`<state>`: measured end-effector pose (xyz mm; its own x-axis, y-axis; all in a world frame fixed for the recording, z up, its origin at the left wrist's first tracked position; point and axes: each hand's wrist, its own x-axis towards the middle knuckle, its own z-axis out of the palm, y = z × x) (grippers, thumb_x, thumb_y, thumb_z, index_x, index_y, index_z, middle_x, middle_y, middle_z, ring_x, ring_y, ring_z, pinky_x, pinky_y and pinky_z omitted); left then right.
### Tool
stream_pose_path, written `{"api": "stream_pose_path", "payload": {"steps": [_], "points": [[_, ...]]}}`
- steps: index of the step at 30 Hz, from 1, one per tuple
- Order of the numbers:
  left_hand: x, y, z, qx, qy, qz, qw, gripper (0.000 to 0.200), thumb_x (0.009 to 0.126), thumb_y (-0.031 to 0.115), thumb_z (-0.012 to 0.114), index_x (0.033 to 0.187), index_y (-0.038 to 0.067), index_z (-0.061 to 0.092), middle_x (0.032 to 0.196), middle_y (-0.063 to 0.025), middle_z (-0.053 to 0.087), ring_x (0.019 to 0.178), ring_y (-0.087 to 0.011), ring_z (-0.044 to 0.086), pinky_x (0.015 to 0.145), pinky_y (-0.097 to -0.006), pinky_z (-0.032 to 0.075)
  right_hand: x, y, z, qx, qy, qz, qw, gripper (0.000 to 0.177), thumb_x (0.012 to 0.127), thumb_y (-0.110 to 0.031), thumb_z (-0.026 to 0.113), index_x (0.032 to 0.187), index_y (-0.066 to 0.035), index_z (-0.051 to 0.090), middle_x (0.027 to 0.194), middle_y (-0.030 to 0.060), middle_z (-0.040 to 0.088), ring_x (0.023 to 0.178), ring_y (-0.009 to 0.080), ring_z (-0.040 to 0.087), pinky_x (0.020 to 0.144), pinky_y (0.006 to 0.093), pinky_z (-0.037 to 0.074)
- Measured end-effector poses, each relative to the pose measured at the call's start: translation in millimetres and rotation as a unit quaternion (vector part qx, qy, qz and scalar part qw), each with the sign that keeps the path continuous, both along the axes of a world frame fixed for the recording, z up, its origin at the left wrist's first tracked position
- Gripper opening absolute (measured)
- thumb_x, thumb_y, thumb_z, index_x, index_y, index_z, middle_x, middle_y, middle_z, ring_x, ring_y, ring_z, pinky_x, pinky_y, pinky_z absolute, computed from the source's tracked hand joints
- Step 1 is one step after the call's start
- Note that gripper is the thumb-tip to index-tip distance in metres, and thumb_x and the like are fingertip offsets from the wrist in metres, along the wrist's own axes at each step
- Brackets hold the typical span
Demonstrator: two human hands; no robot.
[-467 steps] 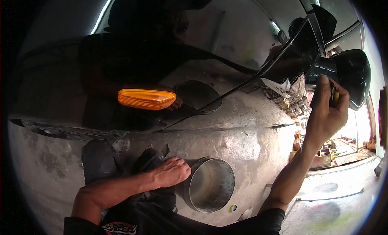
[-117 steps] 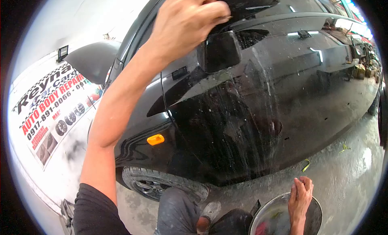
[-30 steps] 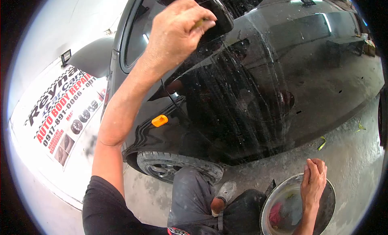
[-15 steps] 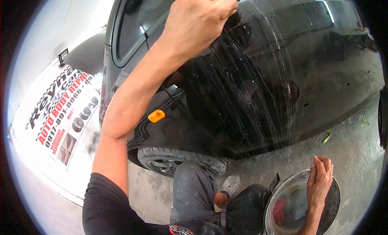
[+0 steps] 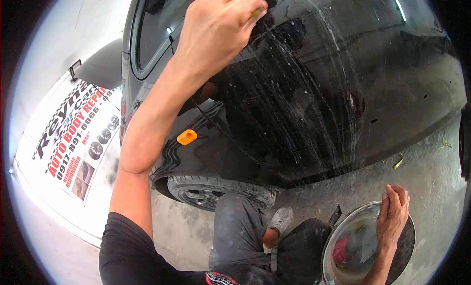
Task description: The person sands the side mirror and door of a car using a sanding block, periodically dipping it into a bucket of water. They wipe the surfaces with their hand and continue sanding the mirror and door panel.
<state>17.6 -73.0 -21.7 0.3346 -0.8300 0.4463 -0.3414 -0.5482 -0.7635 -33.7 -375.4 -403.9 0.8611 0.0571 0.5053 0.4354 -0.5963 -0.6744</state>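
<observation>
My left hand [image 5: 223, 25] is raised at the top of the view against the wet dark car panel [image 5: 294, 108]. Its fingers are closed round something small; a yellowish bit shows between them, but I cannot make out the object. Pale streaks and drops run down the panel below it. At the lower right my right hand [image 5: 394, 214] hangs over the bucket [image 5: 324, 260], its fingers bent and together, with nothing seen in them. A red cloth [image 5: 340, 250] lies in the cloudy water inside the bucket.
An orange side lamp [image 5: 187, 137] and a tyre [image 5: 196, 189] are on the car's near side. My shoe [image 5: 281, 219] rests on the concrete floor beside the wheel. A printed banner [image 5: 73, 143] stands at the left. Green scraps [image 5: 398, 161] lie on the floor at the right.
My left hand has shifted left and slightly down in the view, along the panel. My right hand stays over the bucket, a little further right.
</observation>
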Motion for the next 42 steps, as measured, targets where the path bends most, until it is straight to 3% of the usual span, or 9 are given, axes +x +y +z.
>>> {"api": "stream_pose_path", "payload": {"steps": [8,13,15,18,21,25,28,36,42], "points": [[-5,5,-2,-0.030,0.028,-0.004,0.999,0.011,0.083,0.002,0.075,0.086,-0.001,0.065,0.084,-0.0126,0.063,0.080,-0.0311,0.064,0.071,-0.0408,0.051,0,-1,2,-0.011,0.015,0.002,1.000,0.018,0.096,-0.001,0.063,0.112,0.005,0.069,0.109,0.0159,0.065,0.101,0.0331,0.065,0.089,0.0427,0.053],[15,-24,14,0.058,-0.028,-0.035,0.997,0.008,0.080,-0.006,0.076,0.085,-0.002,0.071,0.080,-0.0135,0.066,0.073,-0.0257,0.067,0.062,-0.0354,0.052,1,1,-5,-0.008,0.003,0.016,1.000,0.020,0.092,0.002,0.064,0.111,0.003,0.069,0.110,0.0161,0.065,0.100,0.0346,0.063,0.088,0.0431,0.052],[18,-15,21,-0.065,-0.014,-0.090,0.994,0.007,0.083,-0.005,0.076,0.087,-0.001,0.072,0.081,-0.0116,0.067,0.069,-0.0214,0.065,0.060,-0.0336,0.050,3,0,-5,-0.013,0.003,0.014,1.000,0.019,0.093,0.001,0.063,0.111,0.003,0.069,0.110,0.0163,0.065,0.100,0.0349,0.063,0.088,0.0432,0.052],[-21,-10,23,-0.146,-0.037,-0.037,0.988,0.007,0.085,-0.004,0.078,0.090,0.000,0.074,0.079,-0.0066,0.065,0.062,-0.0128,0.057,0.056,-0.0264,0.043,2,2,-6,-0.016,0.002,0.006,1.000,0.019,0.093,0.001,0.063,0.111,0.004,0.069,0.111,0.0167,0.065,0.101,0.0355,0.063,0.089,0.0436,0.052],[-38,7,25,-0.133,0.054,0.012,0.990,0.010,0.083,-0.002,0.080,0.090,0.001,0.074,0.078,-0.0060,0.064,0.061,-0.0107,0.056,0.056,-0.0261,0.043,3,0,-8,-0.017,-0.005,0.009,1.000,0.019,0.093,0.001,0.063,0.111,0.003,0.069,0.111,0.0171,0.065,0.101,0.0360,0.063,0.089,0.0444,0.051],[-21,21,19,0.009,0.066,0.012,0.998,0.010,0.081,0.001,0.078,0.088,0.002,0.071,0.080,-0.0110,0.061,0.075,-0.0283,0.062,0.064,-0.0386,0.050,2,1,-6,-0.010,0.001,0.014,1.000,0.020,0.093,0.000,0.062,0.112,0.003,0.069,0.111,0.0172,0.065,0.101,0.0363,0.063,0.090,0.0452,0.050],[1,9,17,0.074,0.007,-0.034,0.997,0.011,0.080,0.000,0.076,0.088,0.002,0.069,0.081,-0.0103,0.060,0.076,-0.0276,0.062,0.067,-0.0385,0.050,3,2,-8,-0.012,-0.003,0.016,1.000,0.020,0.094,0.000,0.062,0.112,0.003,0.068,0.112,0.0172,0.065,0.100,0.0367,0.063,0.089,0.0453,0.051],[-12,21,12,0.036,0.038,-0.066,0.996,0.011,0.079,-0.005,0.074,0.087,0.001,0.069,0.078,-0.0102,0.061,0.074,-0.0265,0.062,0.064,-0.0372,0.051,4,0,-7,-0.017,-0.009,0.001,1.000,0.020,0.094,-0.001,0.063,0.112,0.002,0.069,0.110,0.0178,0.065,0.098,0.0370,0.062,0.087,0.0454,0.051],[4,4,23,-0.007,-0.071,-0.119,0.990,0.012,0.080,-0.005,0.076,0.089,0.000,0.071,0.081,-0.0120,0.063,0.075,-0.0278,0.063,0.066,-0.0364,0.052,4,-1,-12,-0.024,0.023,0.012,0.999,0.019,0.095,-0.002,0.062,0.112,0.004,0.069,0.111,0.0178,0.065,0.100,0.0363,0.063,0.088,0.0448,0.051]]}}
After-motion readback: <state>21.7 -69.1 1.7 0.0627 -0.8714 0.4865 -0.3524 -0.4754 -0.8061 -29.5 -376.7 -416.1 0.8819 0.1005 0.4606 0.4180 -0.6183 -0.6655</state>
